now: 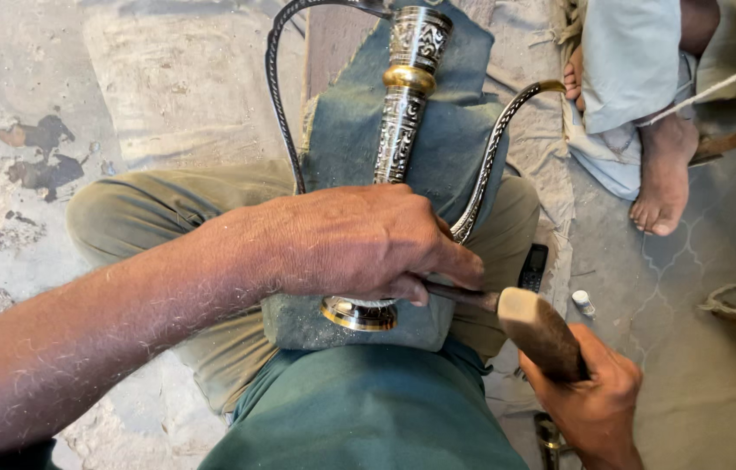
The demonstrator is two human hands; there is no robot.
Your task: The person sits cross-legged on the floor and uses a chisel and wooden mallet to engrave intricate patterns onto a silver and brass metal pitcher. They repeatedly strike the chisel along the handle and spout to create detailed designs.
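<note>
Engraved vessel lying on a padded block over a dusty floor

A stained grey concrete floor [28,130] is spreading around a blue-grey cloth-covered block [455,130], with another person's bare foot [665,174] nearby. The left hand [359,244] is pressing down, gripping the tall engraved silver-and-brass ewer [407,104] lying on the block; the right hand [594,400] is clenching a wooden-handled tool [537,331] beside its base.

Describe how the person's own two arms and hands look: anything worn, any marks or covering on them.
Both are bare. The left hand has no glove or ring in view, and its forearm is unsleeved, hairy and dusted with pale powder. The right hand is gloveless too; little of its arm shows. No watch or bracelet is visible on either wrist.
</note>
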